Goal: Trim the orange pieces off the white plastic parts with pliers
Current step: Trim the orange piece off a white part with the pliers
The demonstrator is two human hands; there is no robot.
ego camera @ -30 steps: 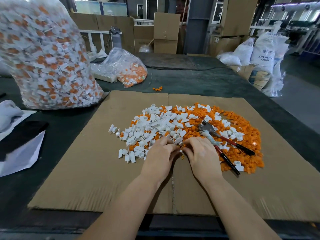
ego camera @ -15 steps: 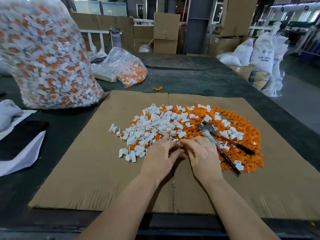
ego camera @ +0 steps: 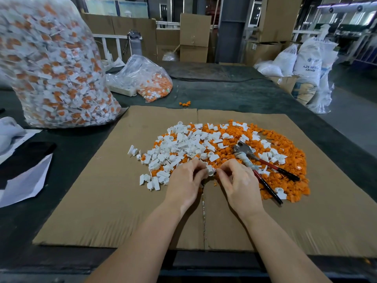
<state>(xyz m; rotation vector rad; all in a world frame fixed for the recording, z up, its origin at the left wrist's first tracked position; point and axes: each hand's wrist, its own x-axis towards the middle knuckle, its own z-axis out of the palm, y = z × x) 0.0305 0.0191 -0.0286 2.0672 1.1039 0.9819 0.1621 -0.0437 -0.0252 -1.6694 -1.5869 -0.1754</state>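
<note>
Both hands are down at the near edge of the pile, about 6 o'clock of it. Left hand (ego camera: 186,179) and right hand (ego camera: 237,180) have their fingers curled in toward each other, pinching one white part (ego camera: 210,170) between the fingertips, right over the seam of the cardboard (ego camera: 102,201). Can't tell if there's any orange left on that part, the fingers cover most of it.

Pliers (ego camera: 263,167) aren't in either hand; they lie on the orange pieces (ego camera: 285,176) at roughly 3 o'clock from the hands, head pointing away, handles spread toward the near right, one handle just beside the right hand. White parts (ego camera: 179,146) heap up at 12 o'clock.

On the counter (ego camera: 234,94), a big bag (ego camera: 53,68) sits at 10 o'clock and a small bag (ego camera: 146,78) at 11.
</note>
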